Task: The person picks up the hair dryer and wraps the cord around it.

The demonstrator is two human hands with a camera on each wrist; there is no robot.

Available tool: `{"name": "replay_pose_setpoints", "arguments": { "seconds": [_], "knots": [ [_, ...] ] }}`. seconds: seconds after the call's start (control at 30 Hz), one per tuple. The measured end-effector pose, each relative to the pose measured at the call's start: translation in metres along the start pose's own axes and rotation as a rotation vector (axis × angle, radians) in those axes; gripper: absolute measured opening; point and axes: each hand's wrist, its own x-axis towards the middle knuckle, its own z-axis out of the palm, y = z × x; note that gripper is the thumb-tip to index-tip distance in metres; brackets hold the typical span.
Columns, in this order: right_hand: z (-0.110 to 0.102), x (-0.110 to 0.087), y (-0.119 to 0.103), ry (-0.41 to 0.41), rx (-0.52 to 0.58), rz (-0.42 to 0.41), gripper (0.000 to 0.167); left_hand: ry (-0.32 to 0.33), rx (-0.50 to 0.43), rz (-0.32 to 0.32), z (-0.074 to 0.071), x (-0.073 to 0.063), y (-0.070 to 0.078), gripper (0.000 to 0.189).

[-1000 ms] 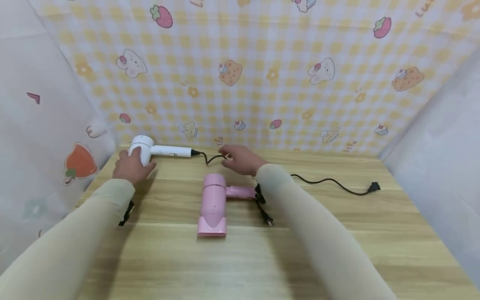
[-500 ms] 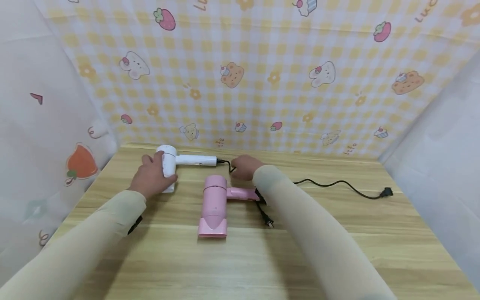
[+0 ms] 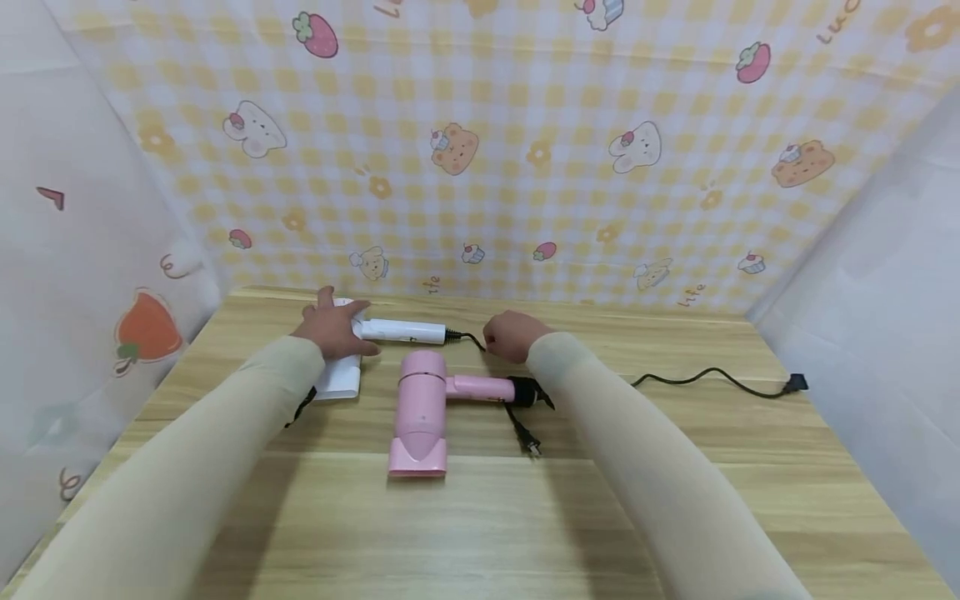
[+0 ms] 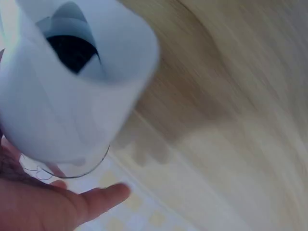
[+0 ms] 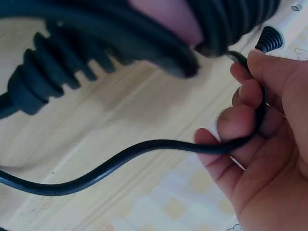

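From the head view, my left hand [image 3: 333, 329] lies over the round end of a white plastic hair dryer [image 3: 341, 379], fingers spread and not wrapped round it. The dryer is near the back edge of the wooden worktop [image 3: 487, 525], left of centre, handle towards the right edge. My right hand [image 3: 513, 336], just beyond the handle's tip, is curled on the thin black cord [image 3: 470, 336] coming from it. A glossy pink plastic hair dryer [image 3: 422, 408] lies nearer the front edge, between my forearms, its flat nozzle facing that edge. A black plug [image 3: 797, 383] sits at the right edge.

In my left wrist view, the white dryer's wide mouth faces the camera, dark inside; one of my fingers extends straight beyond the barrel.

In my right wrist view, my thumb and fingers pinch the cord, which crosses my curled fingers; the white handle's ridged black sleeve is just beside them.
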Motion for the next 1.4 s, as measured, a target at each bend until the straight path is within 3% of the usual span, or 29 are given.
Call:
{"name": "replay_pose_setpoints", "arguments": {
  "seconds": [0.1, 0.2, 0.4, 0.53, 0.7, 0.83, 1.0, 1.13, 1.23, 1.4],
  "knots": [
    [-0.001, -0.001, 0.004, 0.03, 0.018, -0.001, 0.025, -0.016, -0.023, -0.029, -0.001, 0.001, 0.005, 0.086],
    [-0.004, -0.008, 0.013, 0.073, 0.041, -0.025, 0.022, 0.011, -0.021, -0.028, 0.0, 0.0, 0.008, 0.075],
    [-0.016, -0.029, 0.031, 0.24, 0.107, -0.113, 0.017, 0.068, -0.025, 0.021, 0.001, -0.008, -0.004, 0.062],
    [-0.024, -0.043, 0.034, 0.402, 0.173, -0.164, 0.017, 0.204, -0.031, 0.083, -0.012, -0.022, -0.004, 0.058],
    [-0.033, -0.065, 0.032, 0.599, 0.152, -0.232, 0.017, 0.43, 0.036, 0.135, -0.04, -0.044, 0.013, 0.051],
    [-0.051, -0.079, 0.021, 0.726, 0.114, -0.28, 0.016, 0.554, 0.006, 0.117, -0.056, -0.063, 0.022, 0.048],
    [-0.083, -0.083, -0.006, 0.805, 0.086, -0.315, 0.015, 0.708, -0.05, 0.085, -0.069, -0.087, 0.012, 0.042],
    [-0.093, -0.087, -0.026, 0.839, 0.112, -0.324, 0.015, 0.846, -0.109, 0.11, -0.069, -0.104, 0.004, 0.035],
    [-0.083, -0.1, -0.034, 0.861, 0.212, -0.313, 0.016, 0.947, -0.14, 0.171, -0.061, -0.119, 0.005, 0.031],
    [-0.042, -0.138, -0.042, 0.943, 0.436, -0.21, 0.015, 1.011, -0.205, 0.225, -0.036, -0.145, 0.034, 0.032]
  ]
}}
